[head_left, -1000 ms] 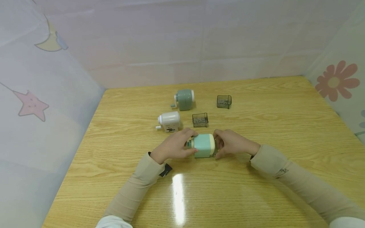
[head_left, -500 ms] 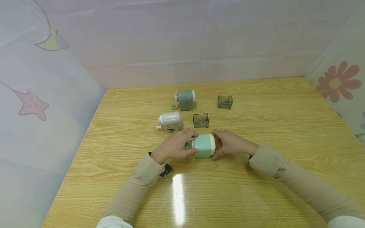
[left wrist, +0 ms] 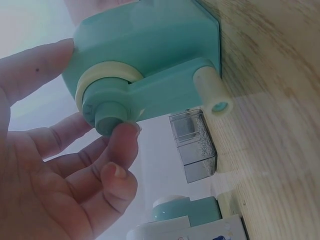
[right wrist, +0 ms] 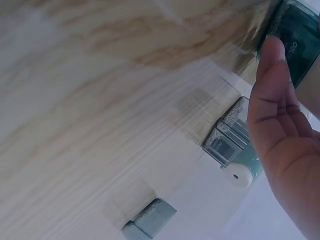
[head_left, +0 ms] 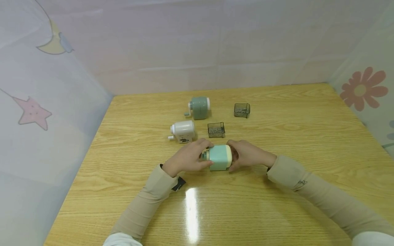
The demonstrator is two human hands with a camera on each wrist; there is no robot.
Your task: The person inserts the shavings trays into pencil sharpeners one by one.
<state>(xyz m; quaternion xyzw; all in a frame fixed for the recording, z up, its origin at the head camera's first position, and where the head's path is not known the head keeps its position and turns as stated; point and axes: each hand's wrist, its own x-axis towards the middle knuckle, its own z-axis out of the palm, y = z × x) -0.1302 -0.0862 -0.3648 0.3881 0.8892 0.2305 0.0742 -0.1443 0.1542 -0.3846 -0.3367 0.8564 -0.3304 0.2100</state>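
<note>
A light teal and cream pencil sharpener (head_left: 219,158) sits on the table, gripped by my left hand (head_left: 189,156) with thumb and fingers on opposite sides. Its crank (left wrist: 165,90) faces the left palm in the left wrist view. At the sharpener's other end, my right hand (head_left: 246,153) pinches the dark see-through shavings drawer (right wrist: 295,37), which is mostly hidden by the hand in the head view. How far the drawer sits inside the body cannot be told exactly.
Behind the hands stand a white pencil sharpener (head_left: 183,131) and a dark green one (head_left: 199,108). Two see-through drawers with shavings lie to their right, a nearer drawer (head_left: 216,130) and a farther drawer (head_left: 241,110). A pale wall (head_left: 215,44) rises behind the wooden table (head_left: 277,212).
My right hand has shifted slightly left against the sharpener's end, and less of the drawer sticks out there. The left hand keeps its grip in place.
</note>
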